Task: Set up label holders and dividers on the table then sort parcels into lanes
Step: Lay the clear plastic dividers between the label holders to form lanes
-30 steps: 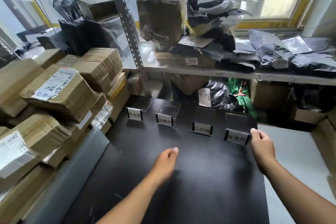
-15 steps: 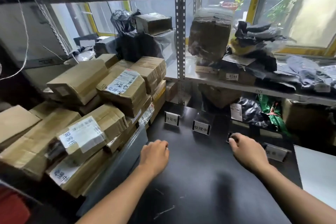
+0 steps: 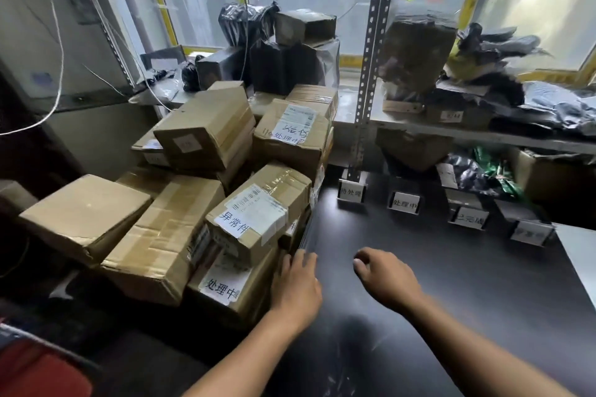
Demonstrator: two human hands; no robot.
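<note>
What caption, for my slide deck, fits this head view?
Left hand and right hand near stacked parcels; four label holders line the black table.

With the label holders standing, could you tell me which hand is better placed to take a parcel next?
Left, probably. The left hand lies beside the parcels, fingers straight; the right hand hangs over the table, farther from them.
</note>
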